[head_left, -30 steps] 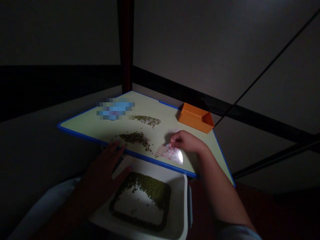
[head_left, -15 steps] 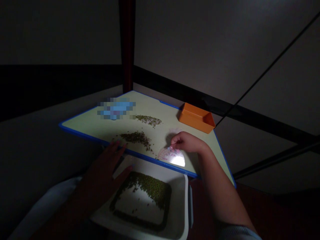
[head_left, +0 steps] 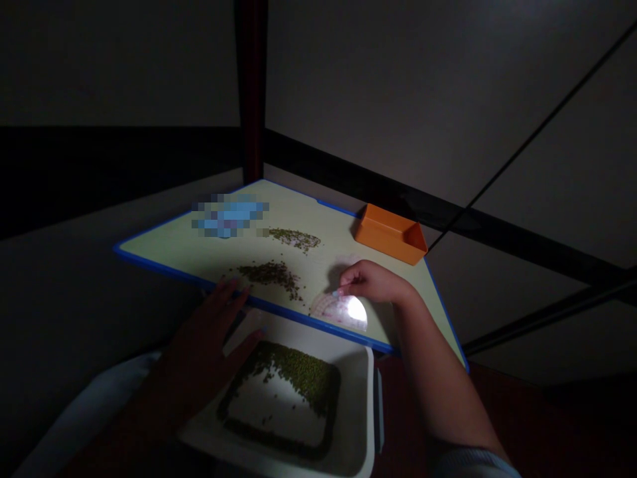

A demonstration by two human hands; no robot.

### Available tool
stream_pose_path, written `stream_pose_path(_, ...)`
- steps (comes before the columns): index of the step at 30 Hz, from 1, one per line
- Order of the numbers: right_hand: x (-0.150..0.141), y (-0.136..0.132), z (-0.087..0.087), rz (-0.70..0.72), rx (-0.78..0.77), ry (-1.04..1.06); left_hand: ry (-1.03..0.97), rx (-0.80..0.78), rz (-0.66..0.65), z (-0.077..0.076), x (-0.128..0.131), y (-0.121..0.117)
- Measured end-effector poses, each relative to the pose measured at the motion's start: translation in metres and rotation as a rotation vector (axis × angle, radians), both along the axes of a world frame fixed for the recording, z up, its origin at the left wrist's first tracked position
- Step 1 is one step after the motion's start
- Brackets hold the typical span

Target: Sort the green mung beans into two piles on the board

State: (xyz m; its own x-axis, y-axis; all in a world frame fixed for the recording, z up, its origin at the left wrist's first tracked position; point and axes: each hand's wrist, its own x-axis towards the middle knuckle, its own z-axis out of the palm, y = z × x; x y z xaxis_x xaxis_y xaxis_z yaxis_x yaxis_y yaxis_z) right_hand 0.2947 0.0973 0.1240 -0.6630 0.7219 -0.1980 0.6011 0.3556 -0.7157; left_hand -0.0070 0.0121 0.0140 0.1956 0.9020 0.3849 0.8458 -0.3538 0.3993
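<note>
My right hand (head_left: 365,281) is closed in a pinch above the pale tabletop (head_left: 343,229). Whatever its fingertips hold, if anything, is too small to make out. Just below it lies a pinkish, finely patterned half-round shape (head_left: 326,309) with a bright glare on its right part. My left hand (head_left: 219,318), in deep shadow, has its fingers apart, their tips at the blue front edge and the thumb over a white tub (head_left: 365,398). Small green beans (head_left: 303,372) lie on the tub's floor. A dark bean pile (head_left: 271,273) spreads near my left fingertips.
Farther back on the tabletop is another scatter of greenish beans (head_left: 296,238). An orange open box (head_left: 391,236) stands at the back right. A blurred-out light blue item (head_left: 233,216) lies at the back left. Walls rise behind, with a dark red post (head_left: 253,99) in the corner.
The bright glare on the half-round shape has shifted upward. My right fingertips have moved very slightly left. My left hand stays in place, and the beans look unchanged.
</note>
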Motion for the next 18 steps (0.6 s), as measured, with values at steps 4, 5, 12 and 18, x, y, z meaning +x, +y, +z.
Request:
stream_pose_path(4, -0.0011, -0.0001, -0.0011, 0.015, 0.007, -0.011, 0.018, 0.03, 0.002, -0.003, -0.0009, 0.0001)
stream_pose_path(5, -0.001, 0.0, -0.0013, 0.018, 0.014, -0.017, 0.022, 0.035, 0.003, -0.0037, -0.001, 0.0003)
stream_pose_path(12, -0.001, -0.0003, -0.0002, -0.003, 0.039, -0.018, 0.002, 0.024, 0.004, -0.0024, 0.0007, 0.0007)
stream_pose_path(18, -0.0032, 0.0001, -0.0034, -0.002, 0.04, -0.009, -0.027, -0.015, -0.003, 0.0024, 0.0009, -0.0021)
